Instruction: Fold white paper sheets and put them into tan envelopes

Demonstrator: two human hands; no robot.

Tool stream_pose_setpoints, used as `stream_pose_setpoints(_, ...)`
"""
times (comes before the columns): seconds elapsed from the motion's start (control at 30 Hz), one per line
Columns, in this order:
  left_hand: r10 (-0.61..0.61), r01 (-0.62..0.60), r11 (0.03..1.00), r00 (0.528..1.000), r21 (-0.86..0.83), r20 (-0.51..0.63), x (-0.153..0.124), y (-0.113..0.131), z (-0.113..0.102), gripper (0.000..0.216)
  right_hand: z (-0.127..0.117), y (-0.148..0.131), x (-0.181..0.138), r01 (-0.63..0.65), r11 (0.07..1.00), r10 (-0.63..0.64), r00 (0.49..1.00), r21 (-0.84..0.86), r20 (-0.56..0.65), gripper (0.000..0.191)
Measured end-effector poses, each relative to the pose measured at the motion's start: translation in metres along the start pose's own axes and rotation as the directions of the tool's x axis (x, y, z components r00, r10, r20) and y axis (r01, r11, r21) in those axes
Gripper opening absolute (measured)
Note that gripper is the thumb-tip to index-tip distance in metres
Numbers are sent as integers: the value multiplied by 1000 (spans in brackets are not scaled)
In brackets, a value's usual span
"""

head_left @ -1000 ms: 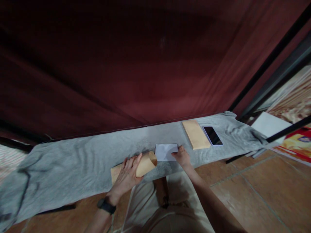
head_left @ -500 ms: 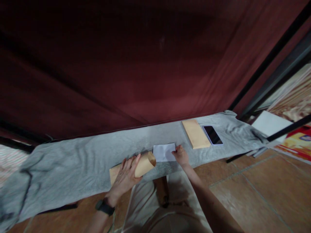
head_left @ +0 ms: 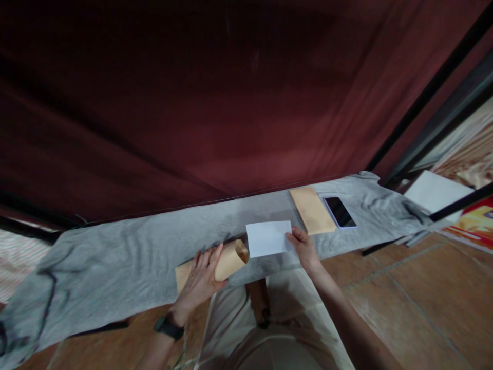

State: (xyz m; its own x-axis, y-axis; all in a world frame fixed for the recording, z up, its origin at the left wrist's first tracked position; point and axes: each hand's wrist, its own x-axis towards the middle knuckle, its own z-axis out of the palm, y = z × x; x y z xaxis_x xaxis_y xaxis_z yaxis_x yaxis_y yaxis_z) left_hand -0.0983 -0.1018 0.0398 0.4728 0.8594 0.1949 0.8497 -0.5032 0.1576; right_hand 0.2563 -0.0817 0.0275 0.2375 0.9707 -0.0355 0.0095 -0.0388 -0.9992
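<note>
My left hand (head_left: 202, 275) wraps over a brown paper envelope (head_left: 231, 260), thumb on the near side and fingers on the far side. The envelope's right end bulges into an open mouth. My right hand (head_left: 304, 248) pinches the right edge of a white sheet of paper (head_left: 268, 239) between thumb and fingers. The sheet's left edge is close to the envelope's mouth; it appears slightly raised over the cloth. A stack of brown envelopes (head_left: 313, 210) lies beyond my right hand, to its right.
A phone (head_left: 340, 212) lies to the right of the stack on the grey cloth (head_left: 127, 257) covering a narrow bench. A dark red curtain (head_left: 239, 128) hangs behind. Black metal bars (head_left: 435, 87) and a white board (head_left: 437, 192) are at the right.
My right hand has lifted the white sheet off the cloth and moved it slightly right. My left hand stays on the envelope. The view has shifted a little.
</note>
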Motion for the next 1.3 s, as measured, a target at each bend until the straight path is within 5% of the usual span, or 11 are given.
stream_pose_setpoints(0.33, 41, -42, 998, 999, 39, 22, 0, 2, 3, 108, 9, -7, -1, 201, 949, -158, 970, -244, 184, 29)
stream_pose_setpoints(0.7, 54, -56, 998, 997, 27, 48, 3, 5, 4, 109, -5, -38, 17, 293, 875, -109, 895, -386, 432, 27)
stream_pose_setpoints(1.07, 137, -140, 990, 987, 23, 88, 1, 12, 2, 104, 8, -13, 25, -87, 986, 113, 976, -141, 184, 19)
stream_pose_setpoints(1.3, 100, -92, 993, 989, -80, 107, 4, 11, 6, 113, 28, 1, 12, 101, 978, -114, 992, -185, -63, 25)
